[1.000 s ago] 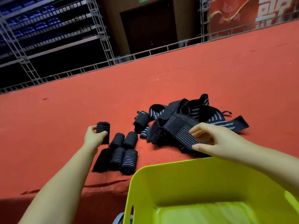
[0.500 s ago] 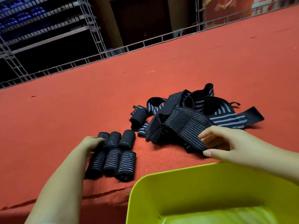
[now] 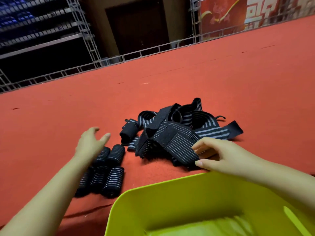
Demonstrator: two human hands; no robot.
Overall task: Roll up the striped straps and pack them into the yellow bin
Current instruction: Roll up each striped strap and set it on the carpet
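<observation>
Striped straps (image 3: 177, 133) update: the left hand (image 3: 91, 142) just finished with its roll. A second ago it was holding one rolled strap up above the others, half a second ago it was pressing it down into the group, and now it's lifted off with its fingers spread wide and holding nothing, hovering just above the far end of the rolled straps (image 3: 104, 169). So that's one more roll parked on the red surface (image 3: 51, 120), and I'd say the hand is heading right toward the loose pile for the next one.

The right hand (image 3: 219, 155) hasn't really moved. It's pinching the near edge of the wide flat strap on top of the pile, thumb underneath, fingers on top.

Where stuff is: the tangled pile sits mid-scene, right of the rolls and just beyond the yellow bin (image 3: 153, 198). The bin is at the near edge and looks like it has no straps in it yet, though the bottom is blurry, so packing hasn't started as far as I can tell.

Orientation: the rolls lie on their sides in two rows, touching, long axes running near-to-far and leaning a bit right at the far end. The strap being pinched runs from the near right up to the far left.
</observation>
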